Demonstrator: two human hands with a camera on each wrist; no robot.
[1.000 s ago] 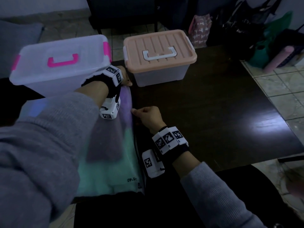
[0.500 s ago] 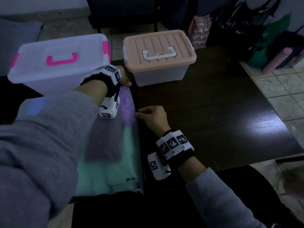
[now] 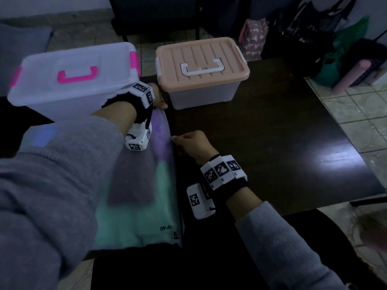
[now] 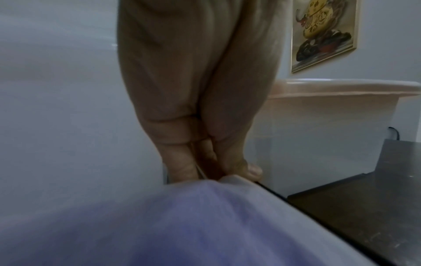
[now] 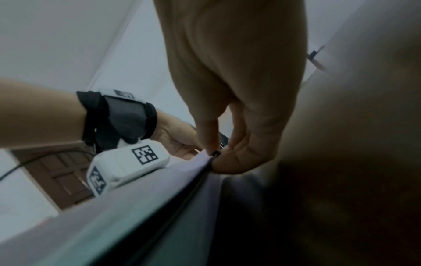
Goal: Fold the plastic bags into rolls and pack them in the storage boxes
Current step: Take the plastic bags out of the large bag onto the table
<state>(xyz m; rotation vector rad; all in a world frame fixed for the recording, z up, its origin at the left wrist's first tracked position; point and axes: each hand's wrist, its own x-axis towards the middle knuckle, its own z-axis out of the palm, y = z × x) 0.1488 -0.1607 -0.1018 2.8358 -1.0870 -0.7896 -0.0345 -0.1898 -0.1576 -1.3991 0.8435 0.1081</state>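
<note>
Our left sleeve [image 3: 48, 185] hides much of the bag [image 3: 146, 206], whose print reads "35-40" reversed; both hands, left [image 3: 158, 98] and right [image 3: 192, 143], pinch its edge.

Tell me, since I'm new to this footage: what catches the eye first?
Both hands pinch the right edge of a purple-and-green plastic bag lying flat on the dark table: left hand at the far corner, right hand midway. Behind stand two shut storage boxes, pink-handled and peach-lidded.
</note>
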